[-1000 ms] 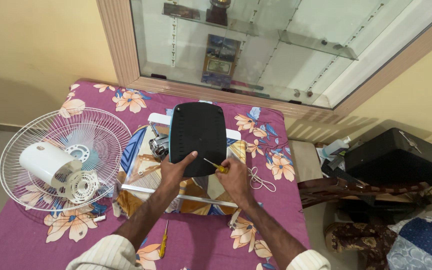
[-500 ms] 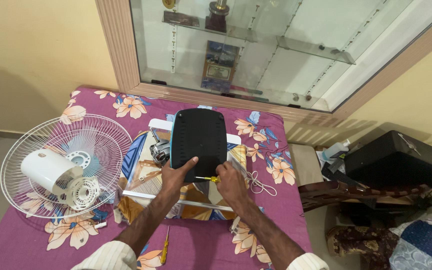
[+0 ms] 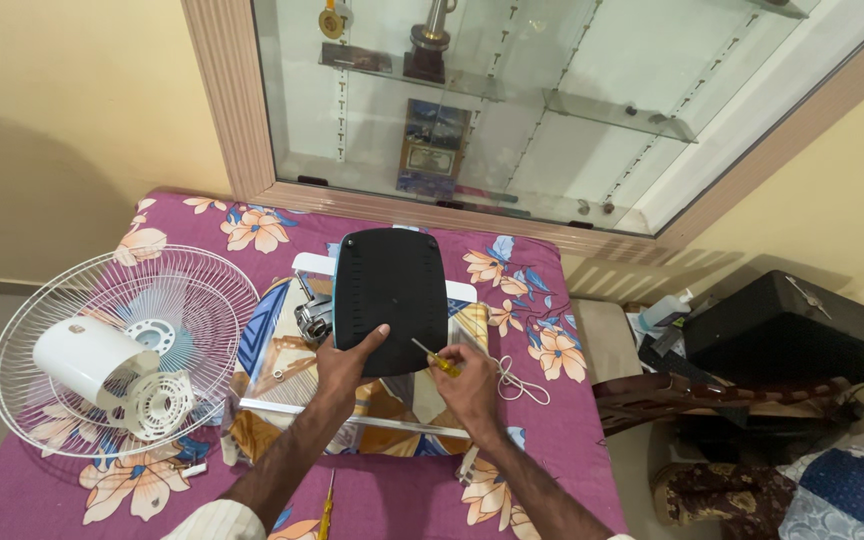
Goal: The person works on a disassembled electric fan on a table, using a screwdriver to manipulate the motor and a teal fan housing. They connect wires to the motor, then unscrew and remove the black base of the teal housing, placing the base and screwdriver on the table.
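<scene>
two hands on a floral purple bedspread [image 3: 572, 300]: left hand [image 3: 344, 362] grips black panel [image 3: 390, 300], right hand [image 3: 469, 382] pinches screwdriver [image 3: 434, 358].

The scene is viewed from a single head-worn camera, tilted steeply down and forward over the bed [image 3: 572, 440], at arm's length, with the glass cabinet [image 3: 512, 110] taken in above.
</scene>
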